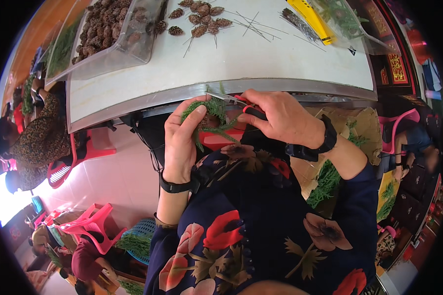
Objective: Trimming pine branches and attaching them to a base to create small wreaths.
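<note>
My left hand point(181, 129) pinches a small ring of green artificial foliage point(216, 109) between thumb and fingers, just off the table's front edge. A brown pine cone point(210, 121) shows partly inside the greenery. My right hand point(286, 119) is closed around the red-and-black handles of slim-nosed pliers point(223, 97). Their silver jaws point left and lie across the top of the foliage; what is between them is too small to tell. Both wrists wear black bands.
The white table point(221, 61) has a metal rim. On it are a clear bin of pine cones point(103, 29), loose wired cones point(202, 19), thin wires point(253, 24) and a yellow package point(311, 20). A cardboard box point(369, 132) with greenery stands at my right. Other people sit around on both sides.
</note>
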A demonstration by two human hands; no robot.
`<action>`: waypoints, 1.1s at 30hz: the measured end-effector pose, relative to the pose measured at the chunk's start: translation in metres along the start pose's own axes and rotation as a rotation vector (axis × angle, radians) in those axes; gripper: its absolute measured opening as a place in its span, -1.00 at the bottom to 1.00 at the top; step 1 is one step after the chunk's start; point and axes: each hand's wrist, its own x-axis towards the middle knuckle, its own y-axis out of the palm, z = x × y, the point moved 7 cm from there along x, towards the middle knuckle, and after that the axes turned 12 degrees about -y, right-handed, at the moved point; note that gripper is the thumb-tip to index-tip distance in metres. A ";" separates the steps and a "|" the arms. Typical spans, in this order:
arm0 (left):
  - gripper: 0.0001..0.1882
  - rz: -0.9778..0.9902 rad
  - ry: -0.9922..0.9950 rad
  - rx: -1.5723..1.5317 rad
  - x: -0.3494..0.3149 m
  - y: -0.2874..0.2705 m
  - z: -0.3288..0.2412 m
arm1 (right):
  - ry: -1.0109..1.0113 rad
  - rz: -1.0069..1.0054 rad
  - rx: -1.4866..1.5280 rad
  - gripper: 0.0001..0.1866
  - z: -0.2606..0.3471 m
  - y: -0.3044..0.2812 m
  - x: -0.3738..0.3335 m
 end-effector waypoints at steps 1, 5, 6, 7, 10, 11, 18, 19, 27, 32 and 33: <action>-0.76 0.042 -0.054 -0.033 0.001 0.000 0.003 | -0.022 -0.024 -0.134 -0.64 0.003 -0.003 -0.001; -0.75 0.131 -0.183 -0.113 0.008 -0.006 0.012 | -0.113 -0.097 -0.698 -0.64 0.018 -0.012 0.000; -0.75 0.134 -0.207 -0.125 0.009 -0.009 0.015 | -0.121 -0.108 -0.912 -0.64 0.022 -0.014 0.001; -0.74 0.137 -0.231 -0.137 0.010 -0.010 0.019 | -0.151 -0.121 -0.911 -0.64 0.026 -0.014 0.003; -0.74 0.131 -0.240 -0.153 0.011 -0.011 0.022 | -0.253 -0.142 -1.198 -0.64 0.041 -0.018 0.006; -0.74 0.104 -0.261 -0.140 0.012 -0.011 0.023 | -0.275 -0.147 -1.213 -0.64 0.044 -0.022 0.007; -0.78 0.043 -0.061 -0.091 0.002 -0.009 0.006 | -0.002 0.024 -0.427 -0.51 0.025 -0.036 0.013; -0.79 0.045 -0.038 -0.054 0.001 -0.009 0.003 | -0.023 0.023 -0.412 -0.51 0.026 -0.034 0.015; -0.77 0.037 0.031 0.085 -0.005 -0.014 0.006 | 0.195 0.331 0.363 -0.46 0.005 0.003 0.016; -0.78 0.043 0.024 0.107 -0.007 -0.015 0.005 | 0.166 0.362 0.445 -0.42 0.007 0.014 0.019; -0.79 0.042 0.006 0.084 -0.008 -0.016 0.006 | 0.151 0.360 0.447 -0.41 0.009 0.015 0.020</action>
